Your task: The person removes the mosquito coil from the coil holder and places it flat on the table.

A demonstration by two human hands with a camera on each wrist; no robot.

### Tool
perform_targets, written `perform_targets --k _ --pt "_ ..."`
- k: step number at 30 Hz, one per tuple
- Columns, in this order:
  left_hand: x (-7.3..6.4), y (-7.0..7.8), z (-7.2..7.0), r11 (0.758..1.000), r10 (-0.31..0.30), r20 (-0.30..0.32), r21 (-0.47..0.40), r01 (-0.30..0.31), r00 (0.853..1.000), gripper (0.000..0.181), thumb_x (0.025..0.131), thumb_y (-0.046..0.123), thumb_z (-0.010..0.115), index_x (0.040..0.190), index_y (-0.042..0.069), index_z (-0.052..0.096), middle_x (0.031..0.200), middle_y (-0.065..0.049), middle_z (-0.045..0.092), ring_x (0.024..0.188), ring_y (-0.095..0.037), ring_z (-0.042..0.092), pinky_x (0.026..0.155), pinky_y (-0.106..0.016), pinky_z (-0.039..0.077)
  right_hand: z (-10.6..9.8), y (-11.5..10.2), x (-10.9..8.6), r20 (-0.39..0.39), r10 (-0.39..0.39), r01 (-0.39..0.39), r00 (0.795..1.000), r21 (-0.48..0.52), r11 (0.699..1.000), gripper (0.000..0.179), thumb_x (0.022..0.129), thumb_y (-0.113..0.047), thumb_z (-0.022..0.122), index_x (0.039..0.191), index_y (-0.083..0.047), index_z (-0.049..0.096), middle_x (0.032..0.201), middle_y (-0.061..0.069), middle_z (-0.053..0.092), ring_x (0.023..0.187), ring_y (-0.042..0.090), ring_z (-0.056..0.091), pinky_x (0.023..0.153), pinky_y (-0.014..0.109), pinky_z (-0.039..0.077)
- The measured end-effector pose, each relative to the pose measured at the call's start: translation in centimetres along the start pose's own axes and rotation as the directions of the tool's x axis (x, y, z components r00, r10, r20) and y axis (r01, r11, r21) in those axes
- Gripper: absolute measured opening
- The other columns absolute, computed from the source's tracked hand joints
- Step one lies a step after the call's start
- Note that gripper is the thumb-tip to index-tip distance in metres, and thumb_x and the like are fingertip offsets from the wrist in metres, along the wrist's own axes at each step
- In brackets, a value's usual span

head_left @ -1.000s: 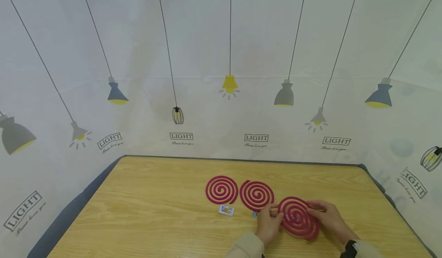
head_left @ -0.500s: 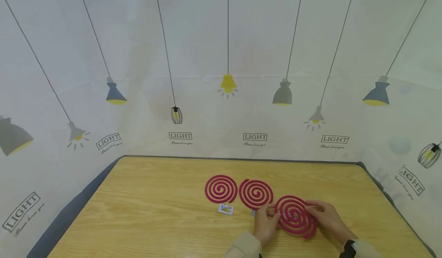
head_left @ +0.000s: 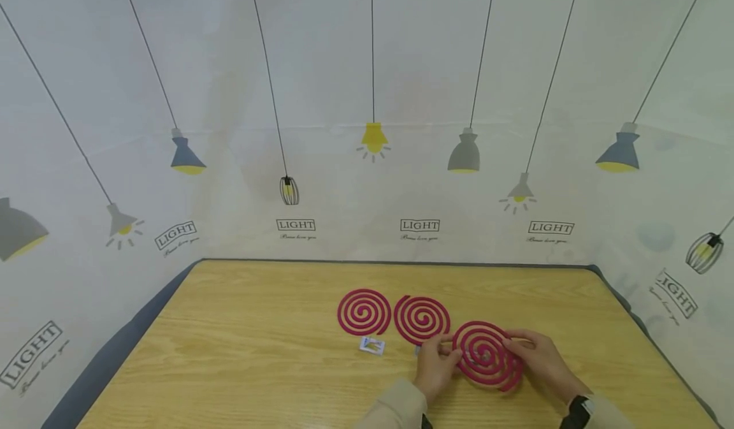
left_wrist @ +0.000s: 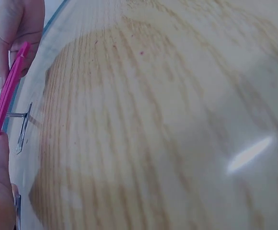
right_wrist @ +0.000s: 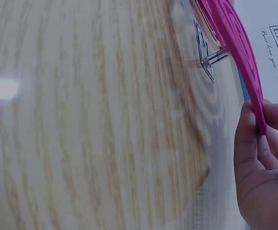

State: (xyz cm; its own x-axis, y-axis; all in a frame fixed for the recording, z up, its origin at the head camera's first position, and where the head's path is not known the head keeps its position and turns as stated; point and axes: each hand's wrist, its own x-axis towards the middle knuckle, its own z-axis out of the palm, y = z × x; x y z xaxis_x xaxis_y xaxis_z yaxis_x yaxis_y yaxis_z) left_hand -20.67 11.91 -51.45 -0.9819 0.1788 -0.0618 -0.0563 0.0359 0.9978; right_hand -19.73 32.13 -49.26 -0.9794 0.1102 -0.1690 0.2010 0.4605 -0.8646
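Observation:
Between both hands is a pink mosquito coil (head_left: 486, 353), at the right of the head view. My left hand (head_left: 434, 366) pinches its left edge between thumb and fingers. At the opposite edge, my right hand (head_left: 541, 360) pinches it the same way. Below the held coil (right_wrist: 244, 52), in the right wrist view, a clear stand (right_wrist: 206, 60) has a flat base and a short post reaching up to the coil's underside. Two more coils, a left one (head_left: 364, 312) and a middle one (head_left: 422, 320), lie farther back, left of my hands.
A small white and blue rectangular piece (head_left: 372, 345) lies in front of the left coil. My left hand partly hides a similar piece by the middle coil. The wood-grain table (head_left: 241, 352) ends at a lamp-printed white cloth (head_left: 327, 97).
The head view has shifted slightly, so everything sits a little farther left or right of before. Both hands keep their pinch on the coil, which has moved slightly left toward the middle coil.

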Motion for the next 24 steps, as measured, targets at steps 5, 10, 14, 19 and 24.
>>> perform_targets --k 5,10,14,19,24 --pt "-0.1 0.4 -0.1 1.0 0.014 0.006 0.005 -0.014 1.0 0.032 0.079 -0.002 0.06 0.11 -0.002 0.055 0.074 -0.002 0.052 0.06 -0.009 0.056 0.054 -0.02 0.051 0.0 0.0 0.0 -0.016 -0.002 0.002 1.0 0.001 1.0 0.046 0.087 -0.023 0.056 0.116 0.012 0.048 0.096 0.02 0.063 0.086 0.023 0.061 0.074 0.032 0.05" --pt "-0.1 0.7 -0.2 0.999 0.036 0.012 0.024 -0.037 0.999 0.032 0.078 0.0 0.061 0.11 0.0 0.055 0.073 0.0 0.054 0.06 -0.009 0.056 0.052 -0.02 0.05 -0.1 -0.3 -0.3 -0.04 -0.026 0.027 0.999 0.044 0.999 0.045 0.086 -0.02 0.057 0.116 0.013 0.047 0.095 0.02 0.063 0.082 0.017 0.061 0.069 0.026 0.05" --pt "0.0 0.9 -0.3 0.999 0.04 0.028 0.025 -0.041 0.999 0.032 0.079 0.003 0.061 0.11 0.002 0.056 0.075 0.001 0.054 0.061 -0.009 0.055 0.051 -0.019 0.048 -0.1 -0.6 -0.4 -0.044 -0.032 0.037 0.999 0.106 0.994 0.043 0.087 -0.014 0.056 0.117 0.014 0.045 0.093 0.019 0.063 0.079 0.015 0.061 0.068 0.025 0.052" --pt "0.1 1.2 -0.7 0.995 0.089 0.036 0.039 -0.091 0.995 0.032 0.078 0.004 0.062 0.11 0.001 0.057 0.076 0.0 0.056 0.063 -0.008 0.055 0.053 -0.019 0.049 -0.3 -1.0 -0.6 -0.036 -0.02 0.025 0.999 0.139 0.99 0.043 0.087 -0.014 0.056 0.119 0.013 0.044 0.095 0.019 0.062 0.081 0.018 0.062 0.069 0.028 0.052" --pt "0.2 1.5 -0.8 0.994 0.091 0.036 0.053 -0.093 0.995 0.032 0.078 0.004 0.063 0.109 0.002 0.057 0.077 0.001 0.056 0.064 -0.008 0.056 0.053 -0.02 0.05 -0.7 -1.4 -1.0 -0.037 -0.029 0.032 0.999 0.101 0.994 0.046 0.087 -0.019 0.056 0.121 0.01 0.044 0.098 0.019 0.061 0.083 0.019 0.061 0.07 0.028 0.052"
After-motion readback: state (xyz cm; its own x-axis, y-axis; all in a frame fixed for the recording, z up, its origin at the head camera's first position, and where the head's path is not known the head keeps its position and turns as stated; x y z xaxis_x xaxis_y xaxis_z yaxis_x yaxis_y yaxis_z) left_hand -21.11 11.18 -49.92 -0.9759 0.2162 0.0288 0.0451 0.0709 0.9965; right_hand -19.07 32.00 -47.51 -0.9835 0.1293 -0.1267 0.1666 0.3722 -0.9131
